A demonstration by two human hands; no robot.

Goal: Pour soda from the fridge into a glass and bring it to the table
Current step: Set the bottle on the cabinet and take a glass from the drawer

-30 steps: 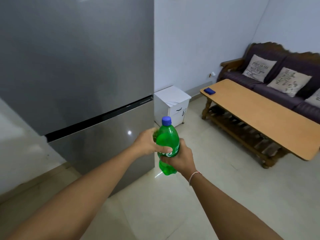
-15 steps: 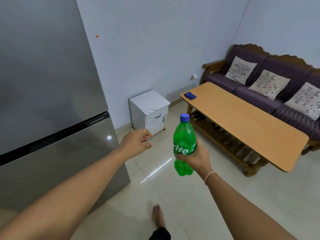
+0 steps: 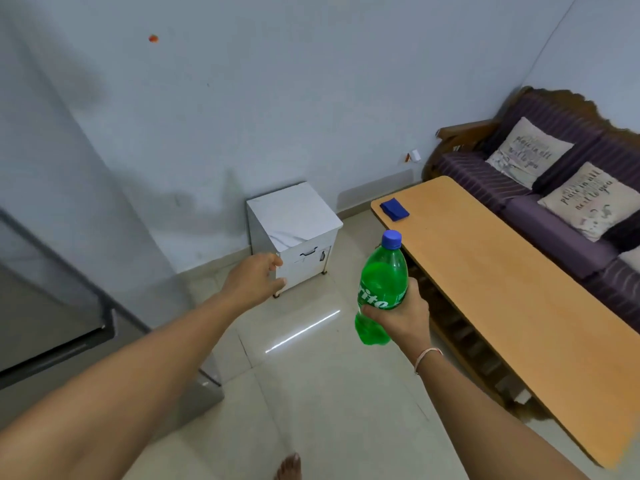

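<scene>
Left hand out front, fingers loosely curled and empty, right hand wrapped around soda bottle, both arms extended

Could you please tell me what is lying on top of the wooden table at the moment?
Only a folded blue cloth lies on the wooden table, near its far end. No glass shows there. The tabletop's near right corner runs out of frame, so that part cannot be checked.

Green bottle, blue cap — white lettering on its label.
Purple striped sofa, cream cushions with dark script; tan wooden table bearing a blue cloth; white cabinet — grey fridge.
</scene>
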